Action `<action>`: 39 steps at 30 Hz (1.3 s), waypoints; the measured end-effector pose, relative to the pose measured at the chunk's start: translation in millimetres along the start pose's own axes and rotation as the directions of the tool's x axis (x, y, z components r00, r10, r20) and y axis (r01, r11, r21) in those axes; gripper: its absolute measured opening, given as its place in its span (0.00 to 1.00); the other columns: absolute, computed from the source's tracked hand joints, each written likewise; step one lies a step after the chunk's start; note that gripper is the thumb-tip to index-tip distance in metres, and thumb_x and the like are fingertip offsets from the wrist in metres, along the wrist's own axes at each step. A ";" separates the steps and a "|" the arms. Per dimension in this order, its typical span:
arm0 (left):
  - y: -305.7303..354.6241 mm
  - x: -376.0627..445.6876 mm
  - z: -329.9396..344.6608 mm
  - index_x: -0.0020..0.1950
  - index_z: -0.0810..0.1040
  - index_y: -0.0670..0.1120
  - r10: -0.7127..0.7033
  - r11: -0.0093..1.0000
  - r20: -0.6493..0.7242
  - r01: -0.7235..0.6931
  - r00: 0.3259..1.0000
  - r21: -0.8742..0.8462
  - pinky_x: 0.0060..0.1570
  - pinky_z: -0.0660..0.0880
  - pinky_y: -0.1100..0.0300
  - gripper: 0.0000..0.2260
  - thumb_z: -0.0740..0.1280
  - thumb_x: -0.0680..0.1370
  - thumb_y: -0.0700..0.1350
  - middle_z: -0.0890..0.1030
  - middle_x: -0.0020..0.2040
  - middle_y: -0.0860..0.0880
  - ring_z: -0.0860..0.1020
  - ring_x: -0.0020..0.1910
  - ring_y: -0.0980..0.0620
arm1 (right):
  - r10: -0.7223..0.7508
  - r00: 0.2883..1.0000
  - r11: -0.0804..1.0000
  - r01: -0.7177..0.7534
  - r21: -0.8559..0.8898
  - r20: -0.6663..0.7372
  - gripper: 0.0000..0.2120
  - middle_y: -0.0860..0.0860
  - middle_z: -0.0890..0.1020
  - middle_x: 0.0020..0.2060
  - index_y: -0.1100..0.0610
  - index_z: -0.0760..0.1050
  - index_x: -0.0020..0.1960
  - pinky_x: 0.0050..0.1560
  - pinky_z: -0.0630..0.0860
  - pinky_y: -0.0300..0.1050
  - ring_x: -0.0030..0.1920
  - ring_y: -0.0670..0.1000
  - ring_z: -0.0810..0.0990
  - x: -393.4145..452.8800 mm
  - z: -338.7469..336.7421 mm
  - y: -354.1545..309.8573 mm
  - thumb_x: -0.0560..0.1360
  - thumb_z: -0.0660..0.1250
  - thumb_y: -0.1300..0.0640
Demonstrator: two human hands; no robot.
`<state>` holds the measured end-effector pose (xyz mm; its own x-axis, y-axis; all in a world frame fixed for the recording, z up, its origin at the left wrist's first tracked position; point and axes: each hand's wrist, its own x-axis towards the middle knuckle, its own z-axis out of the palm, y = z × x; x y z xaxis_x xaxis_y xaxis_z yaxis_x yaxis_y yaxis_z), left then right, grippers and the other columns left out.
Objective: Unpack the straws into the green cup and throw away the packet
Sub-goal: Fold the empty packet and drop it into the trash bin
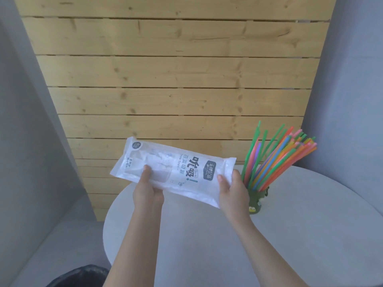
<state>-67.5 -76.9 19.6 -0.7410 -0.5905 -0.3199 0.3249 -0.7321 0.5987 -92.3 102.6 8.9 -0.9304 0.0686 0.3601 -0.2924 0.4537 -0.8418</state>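
A flat white plastic packet point(176, 168) with dark printed lettering is held up above the round table, tilted down to the right. My left hand point(148, 189) pinches its lower left part with the thumb on top. My right hand point(233, 191) grips its right end. The packet looks flat, with no coloured straws showing through it. Just right of my right hand stands the green cup point(258, 200), on the table, partly hidden by that hand. Several coloured straws point(279, 156) stand in the cup and fan out to the upper right.
The round grey table point(207, 235) fills the lower middle. A black bin bag point(83, 276) sits at the bottom left, below the table edge. A wooden plank wall point(176, 69) rises behind, with grey walls on both sides.
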 end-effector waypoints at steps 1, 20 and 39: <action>2.3 -0.1 -1.6 0.50 0.78 0.44 0.001 1.000 -0.027 -0.001 1.000 -0.003 0.30 0.78 0.62 0.04 0.69 0.77 0.43 0.83 0.44 0.51 0.84 0.33 0.57 | -0.028 1.000 1.000 0.028 0.002 -0.012 0.14 0.49 0.62 0.25 0.58 0.59 0.39 0.24 0.59 0.29 0.26 0.49 0.62 -0.1 0.6 -1.2 0.79 0.61 0.58; 78.0 -34.2 -175.2 0.63 0.71 0.42 -0.131 0.991 -0.432 0.101 0.892 -0.090 0.24 0.77 0.63 0.13 0.66 0.79 0.42 0.76 0.62 0.44 0.79 0.56 0.48 | -0.197 0.755 0.954 0.293 -0.054 0.626 0.15 0.49 0.67 0.29 0.51 0.58 0.37 0.28 0.58 0.45 0.32 0.53 0.68 -54.9 100.2 -81.3 0.79 0.58 0.47; 81.0 -9.3 -296.8 0.66 0.70 0.46 -0.169 0.830 -0.597 0.440 0.784 0.343 0.64 0.60 0.31 0.18 0.65 0.78 0.49 0.63 0.75 0.43 0.61 0.71 0.34 | -0.248 0.366 0.681 0.724 -0.107 0.897 0.19 0.56 0.77 0.54 0.57 0.76 0.59 0.43 0.67 0.45 0.53 0.58 0.77 -139.1 214.7 -73.9 0.80 0.54 0.47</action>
<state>140.1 -231.6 -146.9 -0.2848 -0.5423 -0.7905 -0.2583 -0.7507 0.6081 11.3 -131.2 -65.3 -0.4666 -0.8842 -0.0199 -0.8492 0.4542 -0.2693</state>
